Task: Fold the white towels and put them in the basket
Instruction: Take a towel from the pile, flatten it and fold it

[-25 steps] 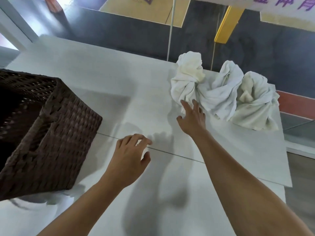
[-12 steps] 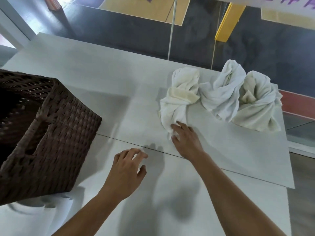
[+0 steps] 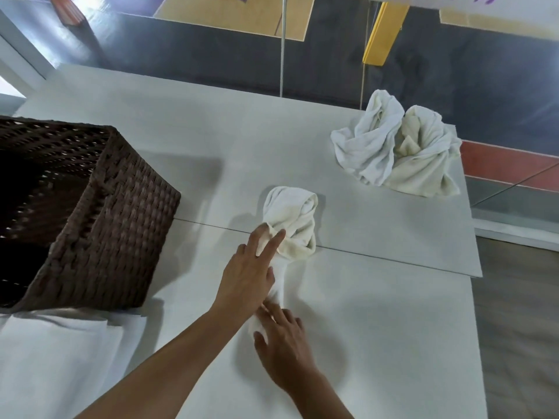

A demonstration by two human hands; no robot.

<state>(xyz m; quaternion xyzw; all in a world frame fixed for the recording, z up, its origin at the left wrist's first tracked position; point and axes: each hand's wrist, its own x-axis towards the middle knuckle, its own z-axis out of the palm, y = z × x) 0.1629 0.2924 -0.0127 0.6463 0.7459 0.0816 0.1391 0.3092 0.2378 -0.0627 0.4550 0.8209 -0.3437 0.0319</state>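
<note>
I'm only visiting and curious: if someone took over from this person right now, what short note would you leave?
Left hand: straight fingers resting on the near towel.
Right hand: pinching that towel's near end.
The near towel lies bunched on the table. The second towel and third towel sit crumpled at the far right corner.
The basket stands on the left, and no towel shows inside it.
A white cloth lies at the basket's near side; what it is I cannot tell.
Done: nothing folded.
Left: fold all three towels and put them in the basket.
</note>
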